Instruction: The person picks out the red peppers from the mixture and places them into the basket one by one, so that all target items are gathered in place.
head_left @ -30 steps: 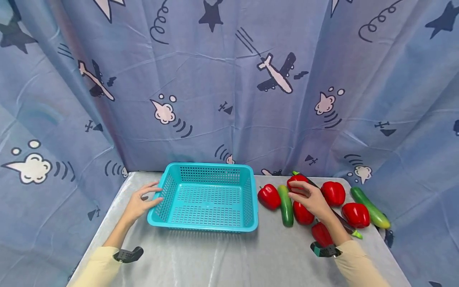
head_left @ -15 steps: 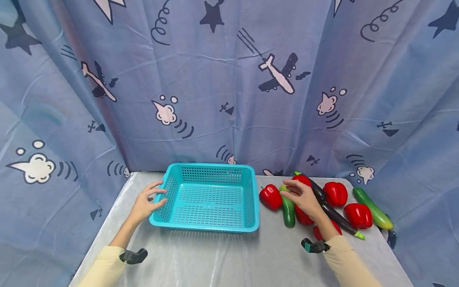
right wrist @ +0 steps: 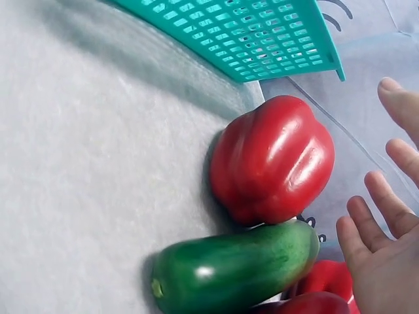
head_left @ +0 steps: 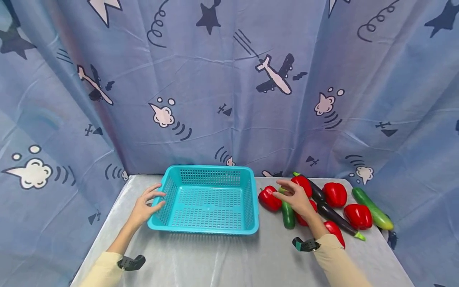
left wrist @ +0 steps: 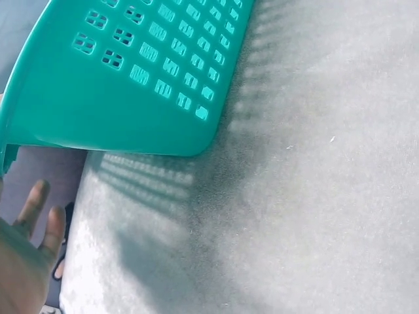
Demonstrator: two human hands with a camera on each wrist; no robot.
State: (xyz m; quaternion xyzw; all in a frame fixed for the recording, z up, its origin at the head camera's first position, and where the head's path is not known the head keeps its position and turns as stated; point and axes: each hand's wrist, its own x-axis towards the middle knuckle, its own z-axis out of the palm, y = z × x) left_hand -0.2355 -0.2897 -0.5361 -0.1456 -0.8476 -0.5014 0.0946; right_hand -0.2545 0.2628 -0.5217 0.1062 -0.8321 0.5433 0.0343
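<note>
A turquoise plastic basket [head_left: 202,231] with nothing in it stands on the table. My left hand [head_left: 143,205] is at its left rim, fingers spread and loosely bent; whether they touch the rim I cannot tell. The left wrist view has this hand [left wrist: 26,268] below the basket's corner [left wrist: 118,118]. Right of the basket lies a red bell pepper [head_left: 268,201], with a green cucumber [head_left: 288,218] beside it. Above the cucumber hovers my right hand [head_left: 297,201], thumb and fingers apart, holding nothing. In the right wrist view that hand [right wrist: 389,255] is clear of the pepper [right wrist: 272,160] and the cucumber [right wrist: 229,268].
Farther right lie several more red bell peppers [head_left: 357,216], dark eggplants [head_left: 335,217] and a second, green-yellow cucumber [head_left: 373,209] at the table's right edge. A patterned blue curtain [head_left: 201,79] hangs behind the pale table [head_left: 201,259].
My right hand has moved left, from over the peppers and eggplants to above the cucumber near the leftmost pepper. The left hand has stayed by the basket's left rim.
</note>
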